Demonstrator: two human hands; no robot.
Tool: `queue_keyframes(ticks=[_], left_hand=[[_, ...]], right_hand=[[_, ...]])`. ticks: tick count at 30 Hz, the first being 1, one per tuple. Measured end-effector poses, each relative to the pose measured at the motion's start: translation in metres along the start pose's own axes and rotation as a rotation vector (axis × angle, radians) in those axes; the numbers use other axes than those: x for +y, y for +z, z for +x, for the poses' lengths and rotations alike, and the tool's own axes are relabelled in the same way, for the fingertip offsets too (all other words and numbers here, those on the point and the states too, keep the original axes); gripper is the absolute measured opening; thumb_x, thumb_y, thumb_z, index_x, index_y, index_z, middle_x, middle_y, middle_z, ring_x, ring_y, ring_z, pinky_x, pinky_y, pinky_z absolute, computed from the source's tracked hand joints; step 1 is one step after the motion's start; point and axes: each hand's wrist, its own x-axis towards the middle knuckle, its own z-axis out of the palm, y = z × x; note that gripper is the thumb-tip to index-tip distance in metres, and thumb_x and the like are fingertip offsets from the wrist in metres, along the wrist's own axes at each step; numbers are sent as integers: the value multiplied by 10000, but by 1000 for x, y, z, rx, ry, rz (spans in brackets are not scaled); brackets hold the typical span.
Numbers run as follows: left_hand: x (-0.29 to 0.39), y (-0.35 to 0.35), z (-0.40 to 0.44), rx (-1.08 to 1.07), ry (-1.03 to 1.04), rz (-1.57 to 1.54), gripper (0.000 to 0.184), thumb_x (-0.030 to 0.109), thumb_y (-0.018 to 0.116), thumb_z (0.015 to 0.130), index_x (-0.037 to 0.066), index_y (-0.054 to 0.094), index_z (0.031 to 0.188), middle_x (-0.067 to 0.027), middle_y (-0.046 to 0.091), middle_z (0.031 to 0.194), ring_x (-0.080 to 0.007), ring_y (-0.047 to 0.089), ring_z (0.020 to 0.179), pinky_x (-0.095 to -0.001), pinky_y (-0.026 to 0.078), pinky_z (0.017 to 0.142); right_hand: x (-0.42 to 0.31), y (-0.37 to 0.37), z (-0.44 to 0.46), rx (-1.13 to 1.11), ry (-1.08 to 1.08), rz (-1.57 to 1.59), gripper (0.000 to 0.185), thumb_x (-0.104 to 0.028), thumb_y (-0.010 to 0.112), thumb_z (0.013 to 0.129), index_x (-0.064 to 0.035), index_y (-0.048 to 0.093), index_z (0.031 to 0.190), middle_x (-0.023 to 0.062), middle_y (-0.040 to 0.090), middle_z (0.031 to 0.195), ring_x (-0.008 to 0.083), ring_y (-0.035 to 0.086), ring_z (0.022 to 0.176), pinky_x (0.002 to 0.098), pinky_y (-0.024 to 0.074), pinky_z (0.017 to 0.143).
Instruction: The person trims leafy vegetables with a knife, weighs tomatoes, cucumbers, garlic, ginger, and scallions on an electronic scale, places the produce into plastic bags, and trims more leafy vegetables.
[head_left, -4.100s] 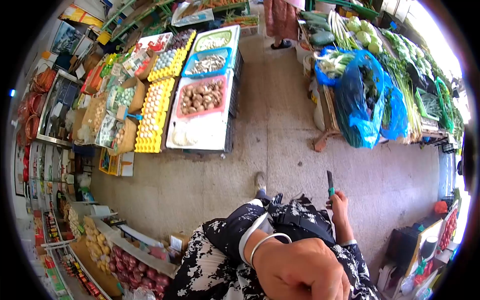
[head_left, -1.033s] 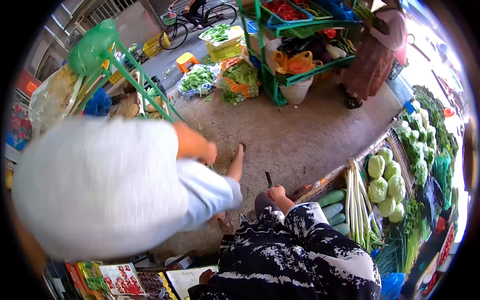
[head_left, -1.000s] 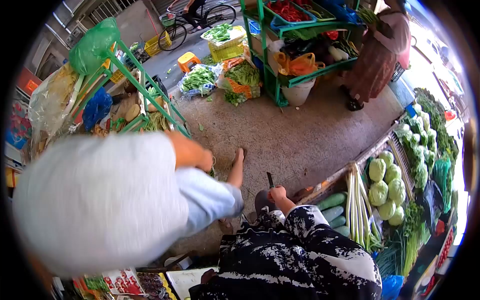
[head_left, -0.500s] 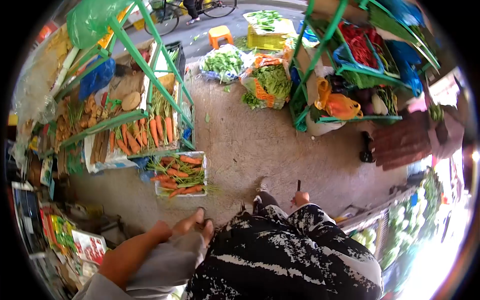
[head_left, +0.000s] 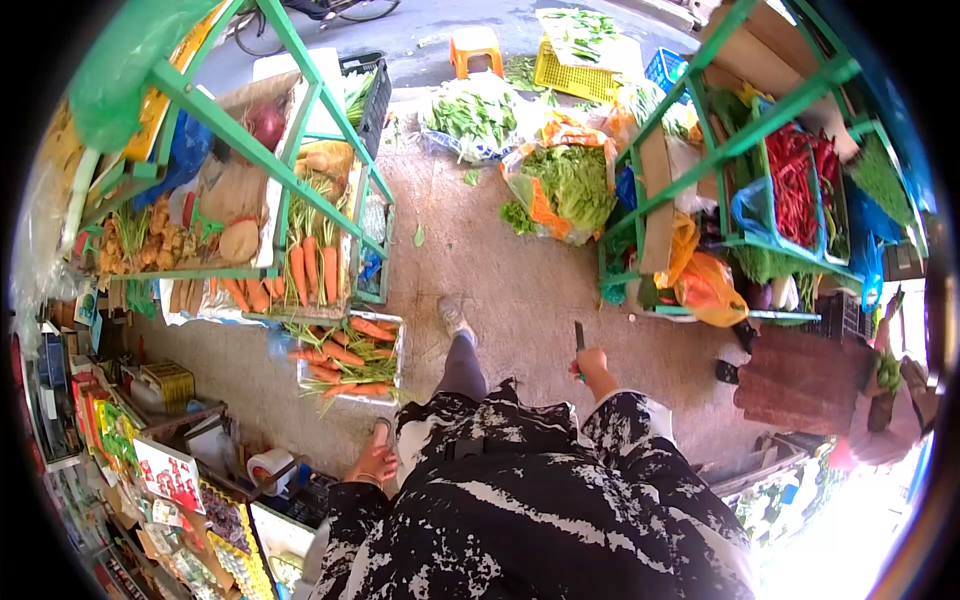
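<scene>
My right hand (head_left: 596, 366) is closed around the handle of a knife (head_left: 580, 337). Its dark, narrow blade points forward, above the floor. Low on the other side, my left hand (head_left: 374, 463) hangs with loosely parted fingers and no object visible in it. Beyond that hand, a shallow white tray (head_left: 401, 372) on the ground holds carrots (head_left: 345, 354) with green stalks. My shoe (head_left: 454, 314) is stepping forward on the floor between the stands.
Green-framed stands flank the way: carrots (head_left: 329, 270) and ginger (head_left: 152, 236) left, red chillies (head_left: 793, 190) right. Ahead are bagged leafy greens (head_left: 567, 185), a yellow crate (head_left: 575, 78) and an orange stool (head_left: 474, 48). A person in a brown garment (head_left: 803, 377) is at right.
My view has moved forward, with the stands and greens now closer. My left hand has come into view, and another person's arm and grey trousers at lower left have mostly left it. The knife stays in my right hand.
</scene>
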Motion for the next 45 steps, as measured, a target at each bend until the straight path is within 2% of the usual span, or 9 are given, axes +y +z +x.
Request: queue_keyframes(ticks=[8, 11, 15, 19, 27, 33, 38, 39, 45], left_hand=[[127, 9, 55, 385, -17, 565, 108, 203, 442, 832, 136, 522, 857, -11, 489, 716, -138, 437, 551, -313, 379, 526], [295, 93, 89, 121, 274, 883, 203, 196, 462, 826, 81, 500, 989, -31, 525, 784, -159, 532, 685, -315, 439, 607], [421, 204, 119, 162, 326, 795, 325, 221, 489, 821, 122, 438, 1127, -58, 536, 911, -189, 543, 781, -352, 446, 612], [493, 282, 153, 228, 408, 773, 401, 247, 517, 815, 123, 403, 1179, -80, 524, 980, -219, 551, 818, -363, 452, 599], [608, 378, 202, 141, 283, 1081, 370, 248, 533, 810, 122, 437, 1145, -31, 545, 865, -177, 548, 721, -338, 457, 570], [705, 370, 208, 260, 147, 897, 255, 188, 532, 730, 128, 477, 972, 0, 489, 744, -157, 516, 637, -295, 427, 485], [719, 452, 184, 300, 395, 668, 450, 316, 512, 835, 123, 382, 1221, -95, 467, 1145, -242, 482, 994, -362, 421, 762], [723, 458, 186, 313, 391, 660, 450, 316, 512, 835, 123, 382, 1221, -95, 467, 1145, -242, 482, 994, -362, 421, 762], [720, 439, 165, 315, 437, 647, 412, 226, 553, 801, 138, 424, 1182, -50, 563, 957, -187, 565, 818, -359, 455, 668]], right_hand=[[-89, 29, 19, 29, 246, 179, 184, -100, 404, 781, 28, 537, 786, 168, 543, 598, 275, 557, 469, 397, 399, 363], [-79, 11, 91, -62, -763, -1112, 63, -148, 582, 637, -126, 624, 596, 54, 560, 526, 199, 557, 465, 355, 395, 364], [-197, 55, 73, 196, -442, -1095, 133, -248, 593, 664, -135, 647, 622, -2, 611, 566, 144, 574, 473, 321, 444, 419], [-294, 70, 46, 147, 8, 115, 179, -157, 495, 710, -52, 639, 712, 83, 599, 556, 191, 589, 486, 330, 471, 451], [-362, 61, 121, 80, -79, -134, 164, -107, 477, 702, -7, 590, 637, 120, 575, 566, 244, 568, 497, 380, 455, 460], [-440, 22, 155, 142, -614, -1078, 155, -75, 489, 702, 3, 575, 600, 141, 571, 601, 274, 571, 551, 409, 445, 505], [-538, 19, 228, 301, -341, -241, 171, -42, 575, 643, -19, 537, 477, 131, 521, 487, 259, 510, 400, 370, 424, 419], [-578, 11, 222, 202, -44, 67, 143, -48, 588, 636, -4, 546, 507, 137, 545, 515, 244, 538, 417, 356, 440, 428], [-656, 20, 231, 135, -207, 314, 113, -31, 566, 656, 15, 577, 759, 118, 567, 605, 205, 551, 460, 329, 450, 425]])
